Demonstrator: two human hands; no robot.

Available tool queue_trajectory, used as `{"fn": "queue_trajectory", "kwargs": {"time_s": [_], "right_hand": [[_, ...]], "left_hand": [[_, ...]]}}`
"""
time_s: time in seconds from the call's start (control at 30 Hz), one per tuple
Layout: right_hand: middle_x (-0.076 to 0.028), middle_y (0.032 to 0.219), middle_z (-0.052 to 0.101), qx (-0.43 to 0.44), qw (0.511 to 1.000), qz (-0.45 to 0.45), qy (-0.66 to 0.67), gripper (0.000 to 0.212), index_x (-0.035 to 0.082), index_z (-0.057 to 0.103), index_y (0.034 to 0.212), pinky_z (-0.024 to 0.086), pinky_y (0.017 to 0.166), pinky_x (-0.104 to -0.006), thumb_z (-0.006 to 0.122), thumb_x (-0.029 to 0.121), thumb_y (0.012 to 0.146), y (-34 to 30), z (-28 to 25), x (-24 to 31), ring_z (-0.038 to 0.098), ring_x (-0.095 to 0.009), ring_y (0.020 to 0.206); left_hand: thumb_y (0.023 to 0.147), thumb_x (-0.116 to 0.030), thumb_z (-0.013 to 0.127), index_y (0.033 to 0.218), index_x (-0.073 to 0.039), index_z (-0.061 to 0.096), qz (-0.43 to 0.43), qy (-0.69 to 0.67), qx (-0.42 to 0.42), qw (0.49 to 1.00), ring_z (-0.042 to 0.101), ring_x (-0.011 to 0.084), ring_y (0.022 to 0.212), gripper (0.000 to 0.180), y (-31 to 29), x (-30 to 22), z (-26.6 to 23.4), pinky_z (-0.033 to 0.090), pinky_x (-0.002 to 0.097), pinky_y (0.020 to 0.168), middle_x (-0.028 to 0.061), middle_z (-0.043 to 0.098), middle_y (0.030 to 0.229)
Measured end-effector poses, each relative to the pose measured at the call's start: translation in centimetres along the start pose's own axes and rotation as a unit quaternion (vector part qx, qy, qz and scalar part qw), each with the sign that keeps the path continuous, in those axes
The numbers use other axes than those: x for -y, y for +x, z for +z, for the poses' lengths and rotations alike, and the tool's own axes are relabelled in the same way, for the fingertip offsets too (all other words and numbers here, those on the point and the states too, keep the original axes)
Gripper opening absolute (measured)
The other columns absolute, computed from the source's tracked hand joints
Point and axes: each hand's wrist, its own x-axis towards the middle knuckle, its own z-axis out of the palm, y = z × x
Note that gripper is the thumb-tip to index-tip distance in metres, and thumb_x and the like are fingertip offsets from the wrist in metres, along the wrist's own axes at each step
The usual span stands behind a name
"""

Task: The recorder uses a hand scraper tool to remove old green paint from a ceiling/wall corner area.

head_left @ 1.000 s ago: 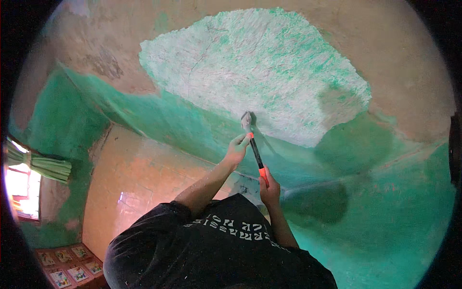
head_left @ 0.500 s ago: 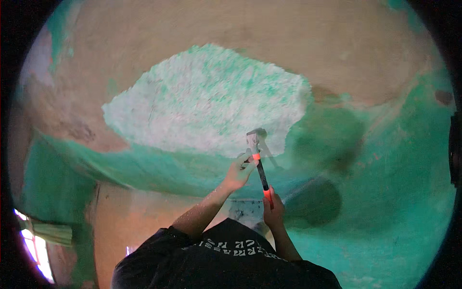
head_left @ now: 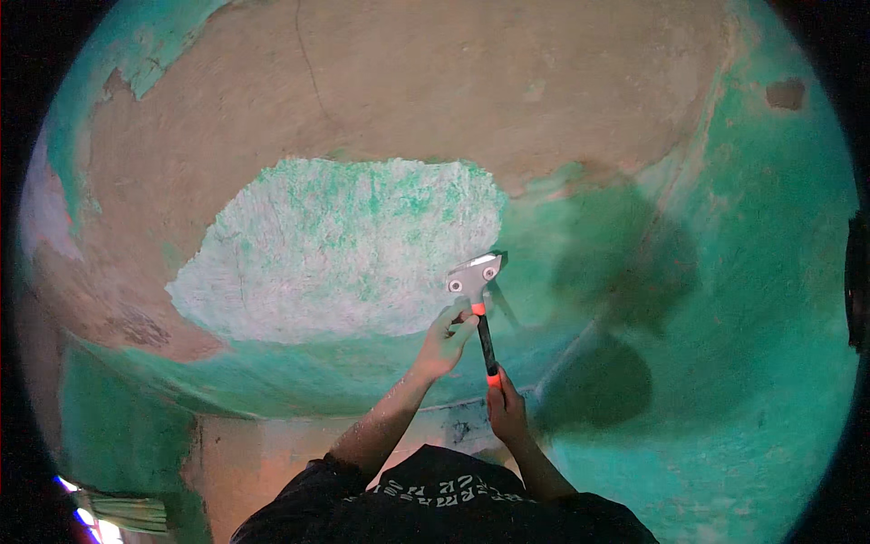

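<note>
Scraper (head_left: 485, 335) is at the near right edge of the pale patch (head_left: 335, 254), its blade (head_left: 482, 260) slanted; whether it touches the wall (head_left: 435, 91) is unclear. The left hand (head_left: 448, 340) grips near the blade, the right hand (head_left: 508, 410) the lower end. Scraping well likely wants the whole edge flat, left pressing, right pushing short, shallow strokes.
</note>
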Motion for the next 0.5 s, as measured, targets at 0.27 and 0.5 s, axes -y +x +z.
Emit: {"fn": "queue_trajectory", "kwargs": {"time_s": [0.27,0.5], "right_hand": [[-0.007,0.078,0.059,0.057,0.997,0.031,0.052,0.062,0.003,0.042,0.159,0.046,0.065,-0.0328,0.055,0.036,0.109,1.8,-1.8,0.6,0.056,-0.014,0.07],[0.0,0.076,0.054,0.016,0.999,-0.026,-0.024,0.062,0.002,0.038,0.161,0.044,0.06,-0.0284,0.058,0.027,0.108,3.9,-2.4,3.9,0.051,-0.011,0.063]], "left_hand": [[0.108,-0.025,0.061,0.126,-0.001,0.065,-0.071,-0.038,-0.017,0.997,0.057,0.0112,0.104,0.03,1.0,-2.3,1.8,0.046,0.0308,0.096,0.0006,0.065,0.107],[0.107,-0.024,0.063,0.125,-0.002,0.065,0.002,-0.025,-0.028,0.999,0.062,0.0158,0.106,0.029,3.2,-2.9,2.4,0.046,0.034,0.099,0.0061,0.069,0.112]]}}
